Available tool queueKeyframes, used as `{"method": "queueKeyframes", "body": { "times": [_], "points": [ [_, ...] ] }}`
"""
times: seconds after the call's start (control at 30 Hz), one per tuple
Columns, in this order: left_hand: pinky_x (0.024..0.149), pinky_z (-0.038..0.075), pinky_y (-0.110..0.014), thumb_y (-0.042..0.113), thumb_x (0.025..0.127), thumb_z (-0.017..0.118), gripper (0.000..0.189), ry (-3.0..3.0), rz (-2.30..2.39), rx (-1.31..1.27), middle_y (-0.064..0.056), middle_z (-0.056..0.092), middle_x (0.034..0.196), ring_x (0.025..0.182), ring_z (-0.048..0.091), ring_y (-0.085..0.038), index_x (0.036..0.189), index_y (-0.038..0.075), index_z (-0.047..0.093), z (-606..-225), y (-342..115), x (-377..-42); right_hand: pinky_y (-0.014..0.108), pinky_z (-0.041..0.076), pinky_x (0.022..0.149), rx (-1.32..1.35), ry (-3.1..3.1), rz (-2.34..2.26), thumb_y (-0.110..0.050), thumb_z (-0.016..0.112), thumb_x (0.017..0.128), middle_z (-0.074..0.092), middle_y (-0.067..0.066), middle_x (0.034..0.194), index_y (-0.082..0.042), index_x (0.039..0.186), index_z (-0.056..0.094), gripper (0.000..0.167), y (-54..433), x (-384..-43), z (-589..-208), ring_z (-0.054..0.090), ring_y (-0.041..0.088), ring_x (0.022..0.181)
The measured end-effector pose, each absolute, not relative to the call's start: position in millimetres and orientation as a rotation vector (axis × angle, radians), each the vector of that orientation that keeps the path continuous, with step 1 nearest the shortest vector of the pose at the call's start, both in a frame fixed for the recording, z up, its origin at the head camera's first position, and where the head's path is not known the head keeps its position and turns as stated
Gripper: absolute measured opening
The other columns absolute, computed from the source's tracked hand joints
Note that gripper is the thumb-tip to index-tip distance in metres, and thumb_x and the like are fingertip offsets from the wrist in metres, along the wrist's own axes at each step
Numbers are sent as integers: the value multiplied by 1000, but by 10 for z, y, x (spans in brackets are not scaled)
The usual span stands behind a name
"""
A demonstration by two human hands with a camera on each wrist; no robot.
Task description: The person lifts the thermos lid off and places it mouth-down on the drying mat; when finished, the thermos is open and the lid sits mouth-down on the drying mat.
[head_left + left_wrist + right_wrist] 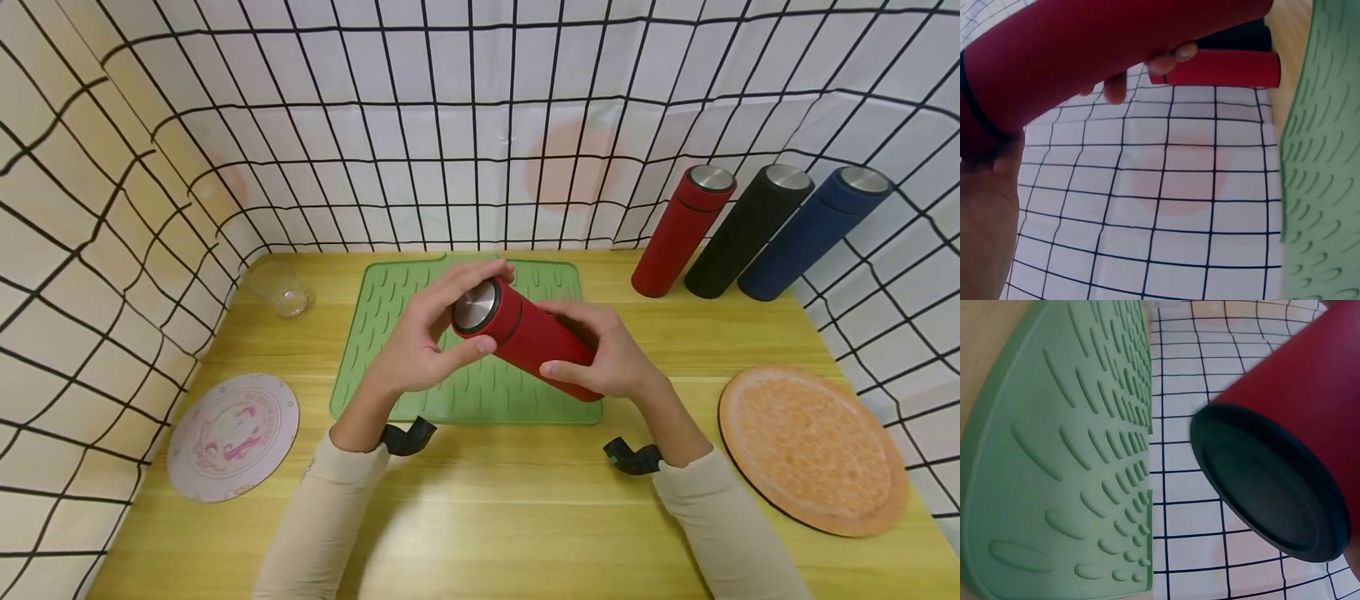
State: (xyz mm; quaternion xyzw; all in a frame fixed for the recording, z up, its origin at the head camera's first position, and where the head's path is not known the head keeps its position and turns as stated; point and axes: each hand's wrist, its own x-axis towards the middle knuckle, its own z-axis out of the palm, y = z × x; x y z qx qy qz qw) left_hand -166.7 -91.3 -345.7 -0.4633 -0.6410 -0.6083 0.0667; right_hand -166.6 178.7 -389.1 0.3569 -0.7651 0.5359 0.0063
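A red thermos flask point(536, 337) with a steel-topped lid point(477, 305) is held tilted above a green ridged mat point(465, 392). My left hand point(427, 333) grips it at the lid end, thumb on the near side and fingers over the far side. Around the lower body curls my right hand point(603, 346), thumb in front. In the right wrist view the flask's black base point(1266, 481) faces the camera, off the mat. The left wrist view shows the flask body point(1104, 50) crossing the top, with fingertips below it.
Another red flask point(682, 233), a black flask point(746, 233) and a blue flask point(813, 233) stand at the back right. A clear glass point(288, 296) is at the back left. Round mats lie left, with a unicorn print point(232, 437), and right, pizza-like point(813, 450). Black-grid cloth point(420, 133) encloses the table.
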Motion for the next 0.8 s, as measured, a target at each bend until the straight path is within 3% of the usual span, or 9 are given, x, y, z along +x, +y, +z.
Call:
{"method": "queueKeyframes", "body": {
  "times": [0.17, 0.27, 0.43, 0.63, 0.8],
  "points": [
    [96, 59, -41, 37, 98, 71, 73, -1937, -1874, -1476, -23, 52, 146, 132, 51, -41, 148, -10, 45, -3460, -957, -1667, 35, 62, 83, 1208, -2497, 1703, -14, 79, 84, 71, 6, 119, -9, 144, 57, 64, 1794, -1649, -3877, 66, 20, 105],
    [94, 60, -40, 39, 100, 68, 73, -1955, -1872, -1475, -23, 51, 146, 130, 53, -37, 148, -10, 44, -3461, -959, -1658, 36, 62, 82, 1231, -2549, 1700, -17, 79, 85, 70, 3, 118, -12, 143, 57, 62, 1770, -1634, -3859, 66, 20, 104],
    [92, 60, -37, 44, 101, 62, 74, -1999, -1824, -1407, -21, 50, 148, 127, 55, -28, 152, -7, 42, -3458, -940, -1653, 36, 62, 79, 1197, -2593, 1620, -18, 81, 87, 69, 0, 118, -18, 147, 52, 67, 1737, -1600, -3791, 66, 20, 103],
    [93, 60, -37, 42, 102, 60, 73, -1981, -1841, -1336, -19, 48, 151, 129, 53, -28, 154, -6, 40, -3490, -873, -1661, 34, 62, 76, 1110, -2571, 1447, -16, 85, 83, 69, 0, 120, -19, 150, 51, 75, 1760, -1579, -3722, 65, 17, 101],
    [98, 58, -33, 36, 102, 62, 66, -1991, -1855, -1150, -15, 49, 152, 127, 55, -25, 155, 2, 42, -3551, -785, -1631, 33, 62, 74, 1030, -2521, 1275, -21, 88, 82, 68, 2, 124, -21, 151, 51, 78, 1737, -1592, -3755, 66, 16, 101]
  ]
}}
